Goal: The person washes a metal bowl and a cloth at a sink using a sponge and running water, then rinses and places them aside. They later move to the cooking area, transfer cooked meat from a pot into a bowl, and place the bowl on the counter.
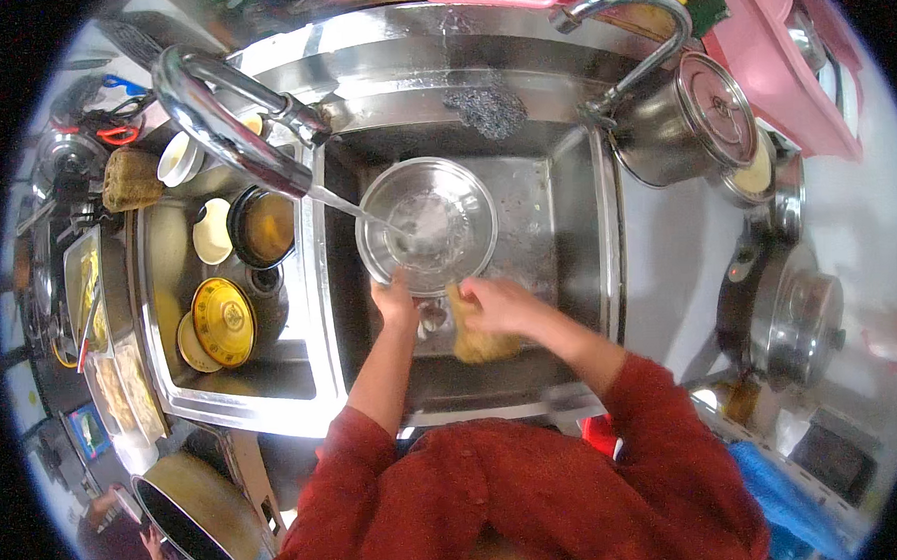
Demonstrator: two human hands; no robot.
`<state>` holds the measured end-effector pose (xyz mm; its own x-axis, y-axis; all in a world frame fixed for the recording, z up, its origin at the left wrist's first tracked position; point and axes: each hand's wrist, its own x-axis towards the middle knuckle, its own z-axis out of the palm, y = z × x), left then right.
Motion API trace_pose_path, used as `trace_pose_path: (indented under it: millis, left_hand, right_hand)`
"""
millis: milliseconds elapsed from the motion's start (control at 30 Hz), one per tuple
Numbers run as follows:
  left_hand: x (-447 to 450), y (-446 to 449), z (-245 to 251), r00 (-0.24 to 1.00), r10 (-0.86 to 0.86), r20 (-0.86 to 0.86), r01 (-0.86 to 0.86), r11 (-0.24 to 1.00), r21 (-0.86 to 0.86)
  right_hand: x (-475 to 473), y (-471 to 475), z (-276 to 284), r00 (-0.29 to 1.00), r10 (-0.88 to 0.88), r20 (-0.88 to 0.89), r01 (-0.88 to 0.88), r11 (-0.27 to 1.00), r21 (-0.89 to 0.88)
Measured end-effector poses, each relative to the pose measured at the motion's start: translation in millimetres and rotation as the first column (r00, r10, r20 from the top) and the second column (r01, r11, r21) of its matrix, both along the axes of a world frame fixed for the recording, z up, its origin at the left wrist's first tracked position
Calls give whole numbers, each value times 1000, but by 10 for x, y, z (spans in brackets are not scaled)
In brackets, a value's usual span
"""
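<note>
Water runs from the chrome faucet (248, 150) into a round metal bowl (426, 225) in the right-hand sink basin (573, 214). At the bowl's near rim, my left hand (395, 301) grips the edge. My right hand (498, 304) holds a yellowish-brown cloth (485, 342) beside the bowl's lower right rim; the hand is slightly blurred. Small pale things lie on the basin floor between my hands, too unclear to name.
The left basin holds a yellow patterned plate (225, 322), a dark bowl (264, 226) and pale dishes. A metal scourer (490, 111) lies on the back ledge. To the right stand a lidded metal pot (682, 120), another pot (796, 325) and a pink rack (776, 55). A person (122, 546) is at lower left.
</note>
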<state>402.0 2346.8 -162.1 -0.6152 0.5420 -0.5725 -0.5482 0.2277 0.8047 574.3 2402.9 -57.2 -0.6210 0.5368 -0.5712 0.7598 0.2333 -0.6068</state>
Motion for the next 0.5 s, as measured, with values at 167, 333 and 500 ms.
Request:
trace_pose_path:
  millis: [167,333,500]
  left_hand:
    - [169,80,193,811,-3,585,117,980,-158]
    - [231,30,473,606,-220,765,195,973,125]
    - [-138,-418,412,276,-456,846,241,885,398]
  right_hand:
    - [37,-536,165,874,-270,-404,429,819,381]
    - [-520,-327,205,860,23,-510,393,607,691]
    - [-1059,363,618,805,-69,-589,474,671,569]
